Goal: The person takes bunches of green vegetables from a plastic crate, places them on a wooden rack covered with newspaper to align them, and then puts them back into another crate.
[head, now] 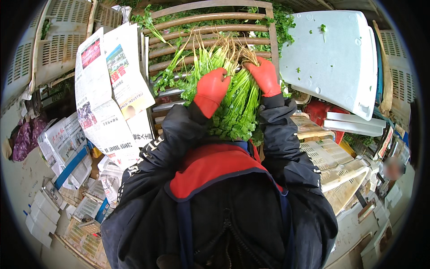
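A spread of rooted leafy greens (242,97), like coriander or celery, lies before me with pale roots pointing away and leaves towards my red apron. My right hand (263,76), in a red rubber glove, is closed on stems just below the roots at the right. In the same kind of glove, my left hand (212,89) rests on the stems at the left, its fingers curled. Whether stems are pinched in it is hidden. Beneath the greens is a slatted rack (210,16) of brown bars.
Folded newspapers (97,84) are stacked at the rack's left edge. A white foam lid (326,60) with leaf scraps lies at right. Plastic crates (329,158) stand near my right elbow, more crates (63,40) at upper left. Loose greens (149,20) lie on the far bars.
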The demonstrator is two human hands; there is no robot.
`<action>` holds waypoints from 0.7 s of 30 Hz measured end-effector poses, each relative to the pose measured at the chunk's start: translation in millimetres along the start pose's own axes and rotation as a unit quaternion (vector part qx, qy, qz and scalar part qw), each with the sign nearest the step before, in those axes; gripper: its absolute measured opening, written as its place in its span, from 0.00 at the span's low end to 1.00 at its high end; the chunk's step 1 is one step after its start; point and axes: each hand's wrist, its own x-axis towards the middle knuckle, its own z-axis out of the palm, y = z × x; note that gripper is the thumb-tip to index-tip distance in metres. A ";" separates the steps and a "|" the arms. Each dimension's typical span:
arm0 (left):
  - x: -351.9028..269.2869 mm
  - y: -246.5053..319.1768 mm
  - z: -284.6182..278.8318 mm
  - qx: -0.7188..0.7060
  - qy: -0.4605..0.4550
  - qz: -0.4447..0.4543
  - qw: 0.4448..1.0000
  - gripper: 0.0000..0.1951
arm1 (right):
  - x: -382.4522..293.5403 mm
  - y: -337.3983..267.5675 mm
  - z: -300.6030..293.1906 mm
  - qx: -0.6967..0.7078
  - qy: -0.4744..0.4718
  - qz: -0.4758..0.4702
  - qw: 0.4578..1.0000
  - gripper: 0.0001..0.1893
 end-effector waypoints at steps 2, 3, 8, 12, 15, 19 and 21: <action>-0.6 5.5 5.8 0.126 -0.035 0.009 0.991 0.15 | -0.9 -2.3 5.8 0.028 0.007 -0.003 1.000 0.17; -1.1 11.7 5.3 0.188 -0.054 0.015 0.981 0.17 | -2.3 -1.1 7.4 0.042 0.012 -0.003 0.999 0.17; -4.5 -1.1 5.3 0.130 -0.041 0.025 0.990 0.21 | -20.2 -23.9 -23.6 0.294 -0.190 0.072 0.934 0.10; -3.6 3.4 5.7 0.110 -0.034 0.004 0.993 0.19 | -0.4 -2.2 -12.5 0.141 -0.179 0.073 0.971 0.16; -9.9 -2.7 13.4 0.077 0.012 0.024 0.997 0.17 | 18.5 6.9 7.9 0.064 -0.182 0.026 0.981 0.22; -10.1 -9.6 20.9 0.049 0.040 0.046 0.997 0.17 | 32.9 9.0 21.9 -0.032 -0.216 -0.017 0.976 0.26; -10.0 -12.8 20.6 0.027 0.059 0.055 0.996 0.16 | 29.6 0.4 24.6 -0.037 -0.194 -0.032 0.980 0.23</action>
